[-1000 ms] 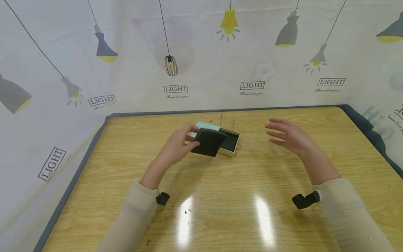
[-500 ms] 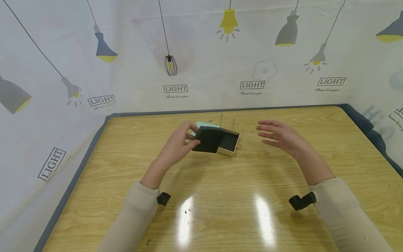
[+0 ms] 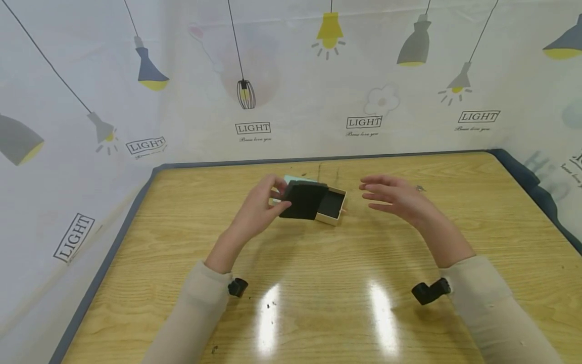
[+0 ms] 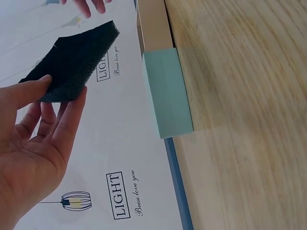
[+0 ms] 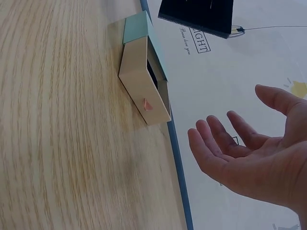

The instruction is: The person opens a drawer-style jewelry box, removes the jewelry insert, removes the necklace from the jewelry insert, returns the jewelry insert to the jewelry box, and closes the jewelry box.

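My left hand (image 3: 260, 207) pinches a black foam pad (image 3: 303, 199) by its left edge, thumb on the near face and fingers behind. In the left wrist view the pad (image 4: 76, 62) hangs in the air, apart from the table. Behind and below it stands a small drawer box: a mint-green sleeve (image 4: 168, 91) with a cream drawer (image 5: 136, 79) slid partly out to the right. The drawer has a black inside and a pink ribbon tab (image 5: 147, 104). My right hand (image 3: 396, 198) hovers right of the box, fingers extended and apart, holding nothing.
A small metallic piece (image 3: 420, 188) lies on the wooden table (image 3: 318, 273) just beyond my right hand. White cloth with printed lamps (image 3: 309, 101) rises behind the table's dark-blue edge. Small dark marks dot the tabletop.
My right hand has moved left, closer to the box, and the small metallic piece has come into view behind it. The foam pad has tilted and risen slightly in my left hand.
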The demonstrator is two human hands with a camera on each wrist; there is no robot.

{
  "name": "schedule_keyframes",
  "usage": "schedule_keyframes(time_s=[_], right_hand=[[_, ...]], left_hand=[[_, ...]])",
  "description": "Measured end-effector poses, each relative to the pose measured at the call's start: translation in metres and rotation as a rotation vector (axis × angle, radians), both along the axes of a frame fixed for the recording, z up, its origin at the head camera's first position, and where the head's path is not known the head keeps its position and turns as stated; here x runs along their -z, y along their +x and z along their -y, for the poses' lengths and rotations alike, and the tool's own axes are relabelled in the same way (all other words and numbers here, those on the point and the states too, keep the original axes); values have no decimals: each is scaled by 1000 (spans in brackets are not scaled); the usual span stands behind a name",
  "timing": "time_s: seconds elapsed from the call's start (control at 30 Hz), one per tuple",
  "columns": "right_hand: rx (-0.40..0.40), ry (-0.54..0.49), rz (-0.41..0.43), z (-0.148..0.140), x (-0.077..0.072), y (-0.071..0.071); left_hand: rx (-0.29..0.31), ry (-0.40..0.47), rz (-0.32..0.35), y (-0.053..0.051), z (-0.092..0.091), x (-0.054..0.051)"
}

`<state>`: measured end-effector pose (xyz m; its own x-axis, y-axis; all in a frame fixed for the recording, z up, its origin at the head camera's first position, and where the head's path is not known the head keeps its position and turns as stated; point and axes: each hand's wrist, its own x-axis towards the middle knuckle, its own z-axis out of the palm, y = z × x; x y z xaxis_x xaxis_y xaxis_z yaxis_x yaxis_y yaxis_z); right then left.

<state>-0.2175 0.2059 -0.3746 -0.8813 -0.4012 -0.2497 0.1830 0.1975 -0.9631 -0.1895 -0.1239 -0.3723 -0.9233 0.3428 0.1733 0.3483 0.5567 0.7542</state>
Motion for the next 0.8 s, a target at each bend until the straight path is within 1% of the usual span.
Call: schedule_keyframes(time_s=[0.17, 0.43, 0.63, 0.8], right_hand=[[-28, 16, -14, 5, 0, 1], [-56, 38, -36, 14, -1, 1], [-85, 38, -48, 20, 0, 1], [-100, 37, -42, 27, 1, 1]], left_hand=[[-13, -12, -12, 0, -1, 1], [-23, 3, -11, -2, -2, 3], [-6, 23, -6, -1, -4, 2], [12, 28, -19, 0, -6, 3]])
